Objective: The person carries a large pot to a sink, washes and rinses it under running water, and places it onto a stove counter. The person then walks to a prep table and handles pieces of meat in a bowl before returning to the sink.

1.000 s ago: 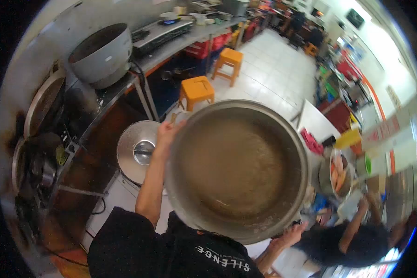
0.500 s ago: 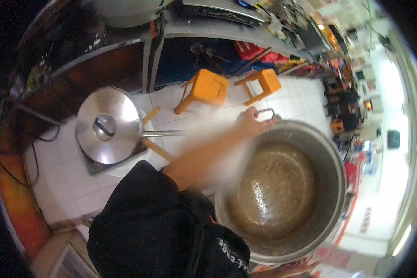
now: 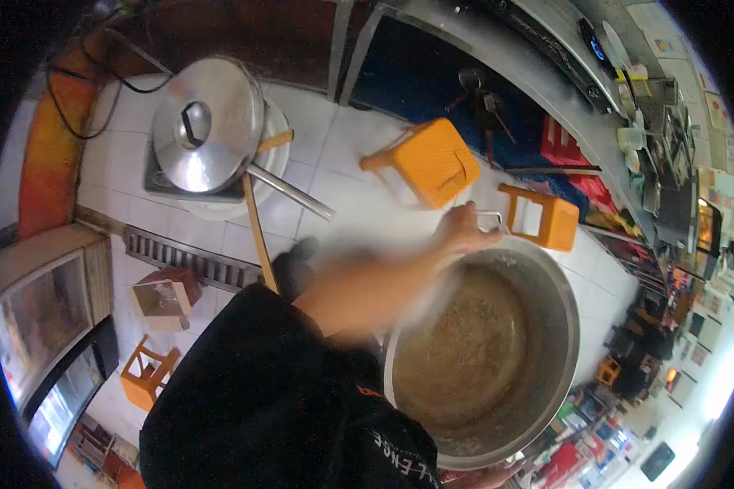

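Observation:
A large, deep metal stockpot (image 3: 546,326), with a brownish stained bottom, hangs tilted so that its mouth faces me. My left hand (image 3: 465,230) is closed on the wire loop handle at the pot's upper side; my left forearm is smeared and crosses in front of the near rim. At the lower side of the pot, my right hand (image 3: 489,475) shows only in part under the rim. Its fingers are mostly hidden by the pot and the frame's bottom edge.
A round steel lid (image 3: 208,122) with a black grip rests over a white basin (image 3: 277,163), with wooden sticks and a metal tube beside it. Orange plastic stools (image 3: 436,163) stand on the tiled floor by a metal counter (image 3: 538,49). A floor drain grate (image 3: 192,257) runs nearby.
My view has turned, bringing the drain, a box and another stool into sight. The stockpot stays between my hands, and my left hand still grips its handle.

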`<control>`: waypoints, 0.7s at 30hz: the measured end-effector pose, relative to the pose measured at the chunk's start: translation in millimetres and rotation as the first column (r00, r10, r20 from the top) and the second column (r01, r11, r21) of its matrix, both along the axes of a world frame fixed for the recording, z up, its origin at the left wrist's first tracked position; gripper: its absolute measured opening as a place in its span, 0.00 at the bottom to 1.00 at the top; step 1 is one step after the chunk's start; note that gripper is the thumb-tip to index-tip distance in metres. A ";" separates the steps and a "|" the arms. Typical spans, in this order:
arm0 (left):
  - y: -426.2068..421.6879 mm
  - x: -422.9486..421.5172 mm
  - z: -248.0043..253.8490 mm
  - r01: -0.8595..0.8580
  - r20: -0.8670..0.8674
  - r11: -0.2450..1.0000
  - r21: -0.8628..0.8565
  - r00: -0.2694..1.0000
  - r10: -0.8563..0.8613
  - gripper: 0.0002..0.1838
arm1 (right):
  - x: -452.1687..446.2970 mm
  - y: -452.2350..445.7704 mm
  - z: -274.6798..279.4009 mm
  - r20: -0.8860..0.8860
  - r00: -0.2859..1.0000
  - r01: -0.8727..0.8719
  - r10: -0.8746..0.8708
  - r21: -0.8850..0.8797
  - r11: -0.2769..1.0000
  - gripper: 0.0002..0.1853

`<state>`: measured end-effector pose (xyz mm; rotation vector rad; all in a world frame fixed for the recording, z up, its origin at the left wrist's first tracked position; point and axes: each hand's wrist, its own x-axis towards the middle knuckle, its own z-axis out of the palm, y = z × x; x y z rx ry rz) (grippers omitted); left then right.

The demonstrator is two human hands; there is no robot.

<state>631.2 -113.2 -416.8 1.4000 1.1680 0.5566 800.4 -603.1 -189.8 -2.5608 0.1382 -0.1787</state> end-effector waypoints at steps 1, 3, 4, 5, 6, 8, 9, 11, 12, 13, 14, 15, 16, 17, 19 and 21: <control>3.0 -13.2 18.3 -0.068 -0.034 0.998 -0.007 0.997 0.068 0.41 | 24.9 1.5 -8.9 -0.036 0.998 -0.052 0.053 0.037 0.998 0.25; 17.7 -46.0 68.3 -0.168 -0.014 0.983 -0.073 0.986 0.167 0.42 | 82.6 7.2 -25.4 -0.151 0.945 -0.272 0.291 0.135 0.953 0.29; 24.4 -53.6 81.6 -0.218 -0.026 0.975 0.041 0.975 0.219 0.41 | 91.6 30.2 -22.6 -0.215 0.866 -0.414 0.451 0.197 0.889 0.31; 29.4 -58.4 96.1 -0.284 0.088 0.959 0.014 0.955 0.282 0.40 | 102.7 55.1 -21.7 -0.234 0.896 -0.254 0.378 0.427 0.868 0.27; 35.0 -67.4 123.8 -0.345 0.203 0.939 -0.017 0.918 0.341 0.38 | 83.3 114.9 -2.0 -0.246 0.925 -0.066 0.290 0.647 0.760 0.24; 54.9 -83.0 157.5 -0.356 0.089 0.934 0.010 0.931 0.354 0.35 | 81.2 176.8 23.7 -0.315 0.926 0.115 0.207 0.761 0.639 0.28; 68.8 -93.5 167.5 -0.306 -0.149 0.950 0.057 0.939 0.311 0.34 | 78.4 190.8 25.7 -0.087 0.946 -0.119 0.311 0.803 0.584 0.29; 86.7 -109.9 191.1 -0.301 -0.075 0.934 0.193 0.944 0.320 0.34 | 73.5 217.1 48.4 0.035 0.920 -0.241 0.389 0.835 0.494 0.30; 95.7 -118.1 202.7 -0.298 -0.041 0.918 0.260 0.947 0.319 0.34 | 78.0 232.3 64.3 -0.004 0.917 -0.196 0.399 0.866 0.460 0.29; 110.6 -123.0 216.2 -0.315 -0.029 0.900 0.302 0.940 0.339 0.34 | 82.7 247.1 79.6 -0.043 0.912 -0.148 0.408 0.892 0.426 0.28; 127.6 -126.1 232.4 -0.341 -0.008 0.881 0.328 0.932 0.364 0.33 | 88.2 260.9 91.9 -0.055 0.915 -0.117 0.400 0.912 0.393 0.25; 144.3 -128.5 249.9 -0.362 0.007 0.866 0.344 0.924 0.383 0.33 | 99.1 272.3 102.6 -0.075 0.916 -0.082 0.394 0.927 0.366 0.23; 159.0 -133.2 269.5 -0.381 0.019 0.853 0.358 0.916 0.401 0.32 | 109.7 280.3 111.8 -0.059 0.916 -0.089 0.396 0.934 0.346 0.23; 167.9 -140.1 294.7 -0.379 0.020 0.855 0.355 0.917 0.398 0.31 | 124.3 287.8 120.9 -0.047 0.822 -0.145 0.568 0.947 0.288 0.26; 195.8 -154.4 316.3 -0.344 0.076 0.790 0.506 0.931 0.357 0.28 | 160.8 308.2 128.5 -0.007 0.701 -0.204 0.713 0.956 0.210 0.32; 198.2 -169.4 352.1 -0.413 0.251 0.809 0.418 0.909 0.334 0.26 | 191.3 353.9 131.2 0.296 0.737 -0.526 0.608 0.816 0.241 0.32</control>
